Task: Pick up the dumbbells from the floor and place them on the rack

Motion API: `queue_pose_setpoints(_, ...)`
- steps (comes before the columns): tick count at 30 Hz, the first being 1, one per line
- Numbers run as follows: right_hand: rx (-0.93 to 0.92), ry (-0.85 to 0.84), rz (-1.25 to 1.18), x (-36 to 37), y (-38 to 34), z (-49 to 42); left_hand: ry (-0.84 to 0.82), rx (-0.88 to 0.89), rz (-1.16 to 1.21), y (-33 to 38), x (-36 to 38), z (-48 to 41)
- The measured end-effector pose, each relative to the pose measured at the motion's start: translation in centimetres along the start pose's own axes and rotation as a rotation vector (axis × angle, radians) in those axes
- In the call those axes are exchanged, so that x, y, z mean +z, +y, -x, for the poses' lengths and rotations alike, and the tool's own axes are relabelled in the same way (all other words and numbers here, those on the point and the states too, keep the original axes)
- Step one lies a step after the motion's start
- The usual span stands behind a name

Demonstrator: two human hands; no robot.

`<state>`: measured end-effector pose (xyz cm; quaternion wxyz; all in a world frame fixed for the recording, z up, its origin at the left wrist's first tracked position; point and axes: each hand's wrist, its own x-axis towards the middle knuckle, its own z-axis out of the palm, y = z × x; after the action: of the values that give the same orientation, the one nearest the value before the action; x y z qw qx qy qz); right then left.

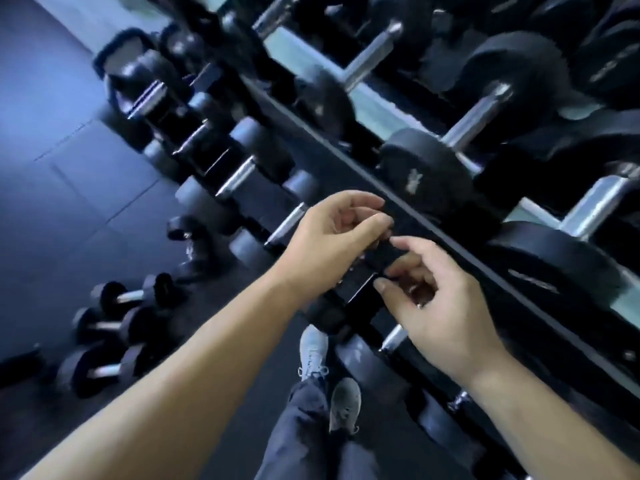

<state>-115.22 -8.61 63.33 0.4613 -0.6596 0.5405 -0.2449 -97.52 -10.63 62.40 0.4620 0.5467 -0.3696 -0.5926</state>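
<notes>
Three black dumbbells with chrome handles lie on the dark floor at the left: one (133, 293), a second (110, 324) and a third (100, 369). The rack (332, 147) runs diagonally across the view, with dumbbells on both tiers. My left hand (332, 237) and my right hand (433, 306) hover close together over the lower tier, fingers loosely curled and apart, gripping nothing that I can see. A dark dumbbell (356, 289) lies on the rack just beneath and between them, blurred.
Large round-headed dumbbells (426, 171) fill the upper tier. Kettlebells (128, 71) stand at the rack's far end, and another (192, 244) sits on the floor by the lower tier. My shoes (313, 351) are right against the rack's base.
</notes>
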Motion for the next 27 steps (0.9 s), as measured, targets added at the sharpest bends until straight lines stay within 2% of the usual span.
queue_pose_setpoints(5, 0.020, -0.328, 0.037, 12.5, -1.5, 0.5, 0.298, -0.115, 0.058, -6.2, -12.2, 7.6)
queue_pose_setpoints(13, 0.038, -0.707, 0.209, 35.7, -0.8, 0.6, 0.661, -0.295, 0.188, -18.9, -31.7, 17.6)
queue_pose_setpoints(20, 0.071, -0.899, 0.318, 57.8, 2.7, 0.1, 0.847, -0.466, 0.251, -33.1, -48.4, 24.3)
queue_pose_setpoints(27, 0.065, -1.112, 0.434, 74.6, 8.1, -1.5, 1.044, -0.637, 0.334, -46.2, -58.3, 28.8)
